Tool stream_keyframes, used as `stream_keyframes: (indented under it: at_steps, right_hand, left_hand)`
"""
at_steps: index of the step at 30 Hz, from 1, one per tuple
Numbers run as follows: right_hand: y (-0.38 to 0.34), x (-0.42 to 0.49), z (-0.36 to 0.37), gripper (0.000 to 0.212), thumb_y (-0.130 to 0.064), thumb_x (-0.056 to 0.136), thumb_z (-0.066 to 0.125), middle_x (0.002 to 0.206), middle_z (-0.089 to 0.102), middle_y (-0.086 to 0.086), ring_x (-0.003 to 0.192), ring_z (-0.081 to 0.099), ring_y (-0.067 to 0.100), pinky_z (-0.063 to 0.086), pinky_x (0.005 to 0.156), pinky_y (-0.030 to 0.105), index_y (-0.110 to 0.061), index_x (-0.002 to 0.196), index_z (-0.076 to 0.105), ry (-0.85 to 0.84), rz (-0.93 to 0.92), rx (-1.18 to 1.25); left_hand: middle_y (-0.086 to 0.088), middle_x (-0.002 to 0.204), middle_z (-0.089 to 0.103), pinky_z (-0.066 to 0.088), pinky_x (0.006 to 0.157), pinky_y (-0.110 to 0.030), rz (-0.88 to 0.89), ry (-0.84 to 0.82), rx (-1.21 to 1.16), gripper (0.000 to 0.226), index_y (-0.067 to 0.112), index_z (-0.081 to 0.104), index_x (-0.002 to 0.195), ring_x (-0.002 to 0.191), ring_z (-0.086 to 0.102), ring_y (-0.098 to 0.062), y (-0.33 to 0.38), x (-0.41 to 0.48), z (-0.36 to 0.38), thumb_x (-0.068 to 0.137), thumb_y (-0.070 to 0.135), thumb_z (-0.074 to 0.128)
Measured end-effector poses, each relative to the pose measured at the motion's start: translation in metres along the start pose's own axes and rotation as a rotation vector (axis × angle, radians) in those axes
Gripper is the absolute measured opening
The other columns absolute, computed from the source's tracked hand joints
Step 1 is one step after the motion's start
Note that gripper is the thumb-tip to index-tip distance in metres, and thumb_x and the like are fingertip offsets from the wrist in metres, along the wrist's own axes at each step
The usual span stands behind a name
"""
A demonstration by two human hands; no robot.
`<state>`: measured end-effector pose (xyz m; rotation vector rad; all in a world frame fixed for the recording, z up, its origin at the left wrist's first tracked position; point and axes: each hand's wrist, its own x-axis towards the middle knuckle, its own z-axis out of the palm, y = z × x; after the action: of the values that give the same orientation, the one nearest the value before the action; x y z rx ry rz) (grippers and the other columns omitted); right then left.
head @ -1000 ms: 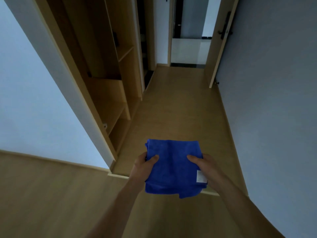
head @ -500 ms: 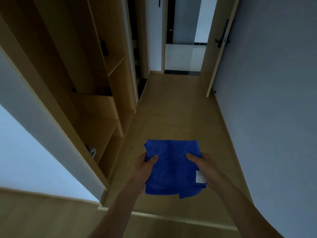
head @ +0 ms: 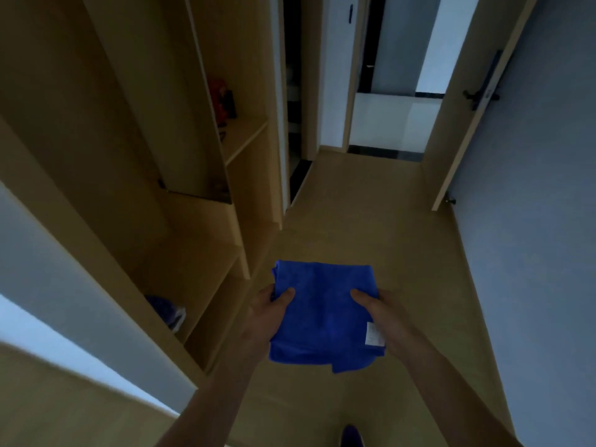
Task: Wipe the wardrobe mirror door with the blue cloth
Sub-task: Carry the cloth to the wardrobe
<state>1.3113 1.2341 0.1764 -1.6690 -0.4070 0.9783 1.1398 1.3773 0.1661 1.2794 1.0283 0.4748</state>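
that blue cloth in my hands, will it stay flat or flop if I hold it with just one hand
Probably flop: the blue cloth already sags below the left hand and right hand, one corner drooping. It looks light, resting folded on open fingers. Its fuzzy surface likely grips rather than slips.

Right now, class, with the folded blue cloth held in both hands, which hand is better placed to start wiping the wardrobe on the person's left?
Probably the left hand. It already grips the folded blue microfibre cloth on the side nearer the open wooden wardrobe; the right hand would have to cross over.
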Motion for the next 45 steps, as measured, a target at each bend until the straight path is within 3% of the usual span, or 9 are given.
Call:
stream_keyframes:
  at_steps: [3,9,13,26,31,35,38,41,45]
  right_hand:
    - [-0.029,0.049,-0.018,0.025,-0.034,0.093,0.064,0.096,0.078,0.002,0.088,0.075,0.022,0.059,0.085,0.045,-0.014,0.105,0.071,-0.055,-0.013,-0.037]
    - [-0.075,0.120,-0.041,0.024,-0.037,0.092,0.065,0.095,0.078,0.000,0.086,0.075,0.019,0.059,0.082,0.041,-0.017,0.101,0.073,-0.141,-0.056,-0.089]
    - [-0.091,0.155,-0.042,0.027,-0.039,0.090,0.068,0.095,0.078,0.001,0.089,0.075,0.022,0.058,0.088,0.047,-0.016,0.103,0.073,-0.175,-0.051,-0.087]
    - [-0.148,0.279,-0.013,0.026,-0.038,0.090,0.069,0.091,0.078,0.002,0.083,0.075,0.020,0.060,0.075,0.038,-0.014,0.100,0.074,-0.271,-0.049,-0.167]
    - [-0.182,0.330,0.006,0.022,-0.036,0.092,0.066,0.084,0.077,0.000,0.075,0.075,0.016,0.053,0.055,0.023,-0.016,0.094,0.073,-0.227,-0.070,-0.234]
    - [-0.200,0.364,0.027,0.023,-0.035,0.093,0.064,0.086,0.077,0.003,0.078,0.075,0.020,0.058,0.066,0.033,-0.014,0.097,0.072,-0.238,-0.084,-0.263]
    - [-0.206,0.382,0.049,0.024,-0.034,0.094,0.063,0.088,0.077,0.005,0.081,0.074,0.023,0.057,0.075,0.039,-0.012,0.098,0.072,-0.273,-0.084,-0.276]
    - [-0.214,0.398,0.074,0.023,-0.033,0.094,0.063,0.088,0.077,0.005,0.080,0.075,0.022,0.058,0.069,0.036,-0.013,0.100,0.072,-0.342,-0.076,-0.287]
    - [-0.227,0.419,0.105,0.021,-0.032,0.093,0.064,0.085,0.077,0.004,0.076,0.075,0.022,0.057,0.066,0.035,-0.014,0.099,0.072,-0.395,-0.083,-0.313]
  left_hand:
    - [0.017,0.093,0.071,0.055,0.077,-0.027,0.023,0.087,-0.005,0.012,0.041,0.067,0.089,0.089,0.069,-0.006,0.019,0.032,0.022,0.100,0.037,0.063]
    - [0.023,0.082,0.075,0.050,0.056,-0.008,0.073,0.190,-0.030,0.014,0.039,0.065,0.091,0.072,0.070,0.008,0.057,0.076,0.051,0.100,0.028,0.064]
    - [0.013,0.100,0.076,0.053,0.067,-0.017,0.058,0.231,-0.041,0.010,0.037,0.069,0.101,0.087,0.073,-0.004,0.070,0.101,0.059,0.100,0.029,0.062]
    - [0.003,0.105,0.076,0.055,0.071,-0.025,0.034,0.295,-0.066,0.018,0.021,0.070,0.114,0.093,0.073,-0.014,0.095,0.232,0.048,0.101,0.031,0.062]
    - [-0.002,0.114,0.074,0.059,0.092,-0.043,0.042,0.285,-0.150,0.026,0.018,0.067,0.124,0.102,0.072,-0.023,0.112,0.294,0.041,0.101,0.028,0.062]
    - [-0.002,0.120,0.072,0.055,0.101,-0.050,0.036,0.295,-0.152,0.031,0.018,0.065,0.128,0.109,0.069,-0.024,0.123,0.328,0.022,0.101,0.032,0.061]
    - [-0.001,0.112,0.076,0.058,0.096,-0.049,0.031,0.316,-0.182,0.020,0.021,0.070,0.116,0.101,0.073,-0.022,0.129,0.338,0.002,0.101,0.030,0.061]
    - [0.000,0.102,0.078,0.061,0.088,-0.045,0.018,0.382,-0.203,0.011,0.022,0.072,0.103,0.092,0.075,-0.021,0.133,0.346,-0.022,0.100,0.028,0.063]
    - [0.013,0.080,0.077,0.054,0.053,-0.015,0.026,0.472,-0.217,0.007,0.024,0.069,0.098,0.069,0.073,-0.003,0.137,0.353,-0.044,0.100,0.025,0.063]
